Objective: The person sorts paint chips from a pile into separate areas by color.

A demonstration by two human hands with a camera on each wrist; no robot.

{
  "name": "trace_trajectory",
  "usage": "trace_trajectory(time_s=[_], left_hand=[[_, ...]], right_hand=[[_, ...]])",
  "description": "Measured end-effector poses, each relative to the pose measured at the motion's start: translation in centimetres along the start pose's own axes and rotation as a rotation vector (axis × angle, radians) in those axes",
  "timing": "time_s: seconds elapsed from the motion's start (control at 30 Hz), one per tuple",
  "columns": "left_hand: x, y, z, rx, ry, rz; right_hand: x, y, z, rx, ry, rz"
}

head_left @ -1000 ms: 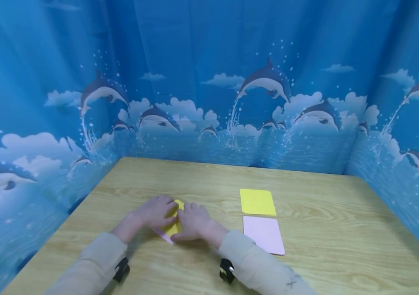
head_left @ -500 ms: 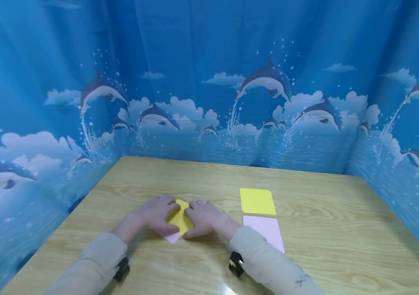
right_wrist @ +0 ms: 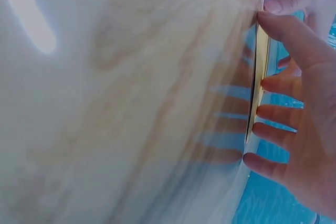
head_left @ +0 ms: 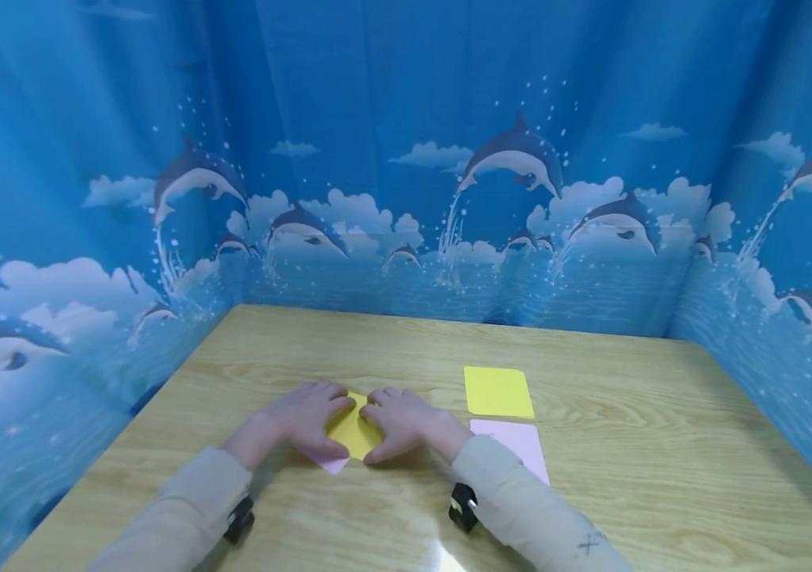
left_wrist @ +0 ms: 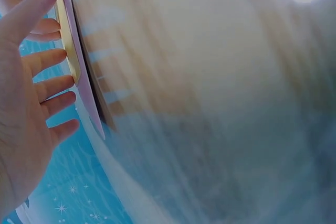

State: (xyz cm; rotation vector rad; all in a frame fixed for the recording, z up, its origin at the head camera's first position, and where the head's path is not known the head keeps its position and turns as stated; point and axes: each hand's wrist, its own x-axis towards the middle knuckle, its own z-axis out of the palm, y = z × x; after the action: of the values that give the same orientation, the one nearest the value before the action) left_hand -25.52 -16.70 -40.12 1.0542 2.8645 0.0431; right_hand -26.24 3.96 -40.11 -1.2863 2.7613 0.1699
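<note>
My left hand (head_left: 306, 419) and right hand (head_left: 406, 423) face each other over a yellow square sheet (head_left: 354, 433) left of the table's middle. Under the yellow sheet's left part lies a pink sheet (head_left: 331, 464), mostly hidden by my left hand. In the left wrist view, the left fingertips and thumb rest on the stacked yellow and pink sheets, fingers spread. Seen from the right wrist, the right thumb and several spread fingertips touch the yellow sheet (right_wrist: 261, 61) near its edge. Neither hand curls round anything.
A second yellow square (head_left: 499, 392) with rounded corners lies right of the hands. Just in front of it is another pink square (head_left: 520, 445), partly covered by the right sleeve (head_left: 513, 492). The wooden table (head_left: 663, 445) is bounded by a blue dolphin curtain (head_left: 377, 119).
The right hand has moved to the right, and more of the yellow sheet shows between the hands. It now looks flatter. The left hand stays nearly in place.
</note>
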Motion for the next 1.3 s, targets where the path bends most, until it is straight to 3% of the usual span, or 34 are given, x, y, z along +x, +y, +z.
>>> trace_trajectory(time_s=[0.37, 0.63, 0.97, 1.3], left_hand=[[0.3, 0.0, 0.2, 0.007, -0.023, -0.025], [0.4, 0.3, 0.4, 0.023, 0.026, -0.018], [-0.1, 0.0, 0.1, -0.056, 0.009, -0.004], [0.0, -0.1, -0.1, -0.043, -0.003, -0.001]], right_hand=[[-0.1, 0.3, -0.2, 0.026, -0.009, -0.009], [0.1, 0.1, -0.4, 0.045, 0.016, 0.058], [0.4, -0.5, -1.3, 0.089, -0.034, 0.117], [0.9, -0.7, -1.5, 0.167, -0.065, 0.201]])
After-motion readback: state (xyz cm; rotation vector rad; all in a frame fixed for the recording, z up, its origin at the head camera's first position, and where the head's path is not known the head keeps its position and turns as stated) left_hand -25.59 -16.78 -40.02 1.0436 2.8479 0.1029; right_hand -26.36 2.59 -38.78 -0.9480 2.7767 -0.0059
